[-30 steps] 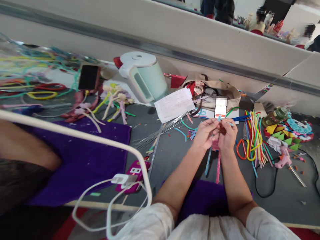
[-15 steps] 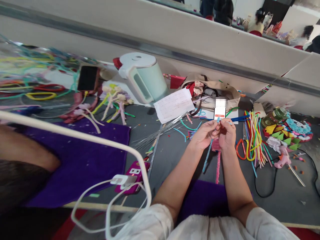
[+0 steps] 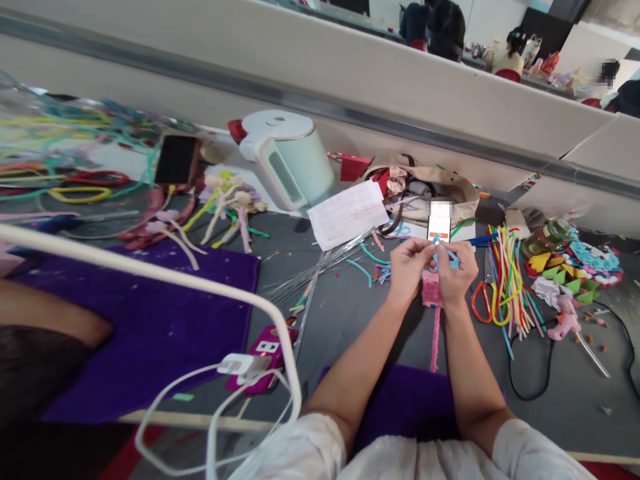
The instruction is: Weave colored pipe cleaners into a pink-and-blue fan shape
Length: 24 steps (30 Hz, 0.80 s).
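My left hand [image 3: 407, 270] and my right hand [image 3: 456, 273] are close together over the desk, thumbs and fingertips pinching a light blue pipe cleaner [image 3: 436, 239]. Part of the blue stem is bent between the two hands; the fingers cover the rest. Just below them is a pink woven pipe-cleaner piece [image 3: 431, 290], with a twisted pink stem [image 3: 435, 343] running from it toward me between my forearms. Behind my fingertips a phone [image 3: 439, 230] stands with its screen lit.
To the right are a bundle of coloured pipe cleaners [image 3: 507, 280], scissors [image 3: 483, 303], a pink glue gun [image 3: 566, 320] and a glass jar [image 3: 547, 237]. A kettle [image 3: 310, 160], paper sheet [image 3: 347, 213], power strip [image 3: 270, 347] and white cable tube [image 3: 225, 283] lie leftward, near another person's arm [image 3: 55, 310].
The blue stem that hung below my left hand no longer hangs there; a bent part of it now shows between my hands. The other person's arm has shifted slightly left.
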{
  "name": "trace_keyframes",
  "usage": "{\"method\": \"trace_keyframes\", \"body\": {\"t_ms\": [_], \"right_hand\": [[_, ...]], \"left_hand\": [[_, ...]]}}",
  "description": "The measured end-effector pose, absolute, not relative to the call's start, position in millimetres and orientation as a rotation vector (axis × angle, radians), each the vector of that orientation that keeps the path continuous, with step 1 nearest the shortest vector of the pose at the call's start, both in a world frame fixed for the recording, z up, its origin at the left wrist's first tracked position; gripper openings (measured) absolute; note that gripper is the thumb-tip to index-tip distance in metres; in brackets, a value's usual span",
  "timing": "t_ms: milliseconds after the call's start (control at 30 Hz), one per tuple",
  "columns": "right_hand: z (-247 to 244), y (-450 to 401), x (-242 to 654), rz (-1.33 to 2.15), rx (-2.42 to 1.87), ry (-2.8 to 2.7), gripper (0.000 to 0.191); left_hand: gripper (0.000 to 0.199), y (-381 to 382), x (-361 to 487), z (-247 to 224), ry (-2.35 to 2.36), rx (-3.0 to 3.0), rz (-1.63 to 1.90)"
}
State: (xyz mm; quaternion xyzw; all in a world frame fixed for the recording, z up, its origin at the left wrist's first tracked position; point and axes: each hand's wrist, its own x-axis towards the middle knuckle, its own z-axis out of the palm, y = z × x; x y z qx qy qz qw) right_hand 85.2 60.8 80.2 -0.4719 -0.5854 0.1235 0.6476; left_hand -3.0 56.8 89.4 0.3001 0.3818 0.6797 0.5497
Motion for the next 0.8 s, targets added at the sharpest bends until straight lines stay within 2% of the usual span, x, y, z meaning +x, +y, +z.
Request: {"method": "trace_keyframes", "body": {"t_ms": [200,433,600,700,800], "right_hand": [[75,60,84,0.298,-1.077,-1.377,0.008],[82,56,79,0.501,-1.002,-1.187,0.007],[83,60,74,0.787,-0.829,-0.977,0.009],[81,64,74,0.917,-0.804,-0.914,0.012],[80,66,76,0.867,-0.866,-0.970,0.011]], "left_hand": [[0.017,50,-1,89,1.066,0.905,1.741],[0.031,48,0,97,0.754,0.619,1.555],[0.036,52,-10,101,0.590,0.542,1.338],[0.038,57,-15,98,0.602,0.565,1.253],[0.038,59,-16,96,0.701,0.592,1.305]]}}
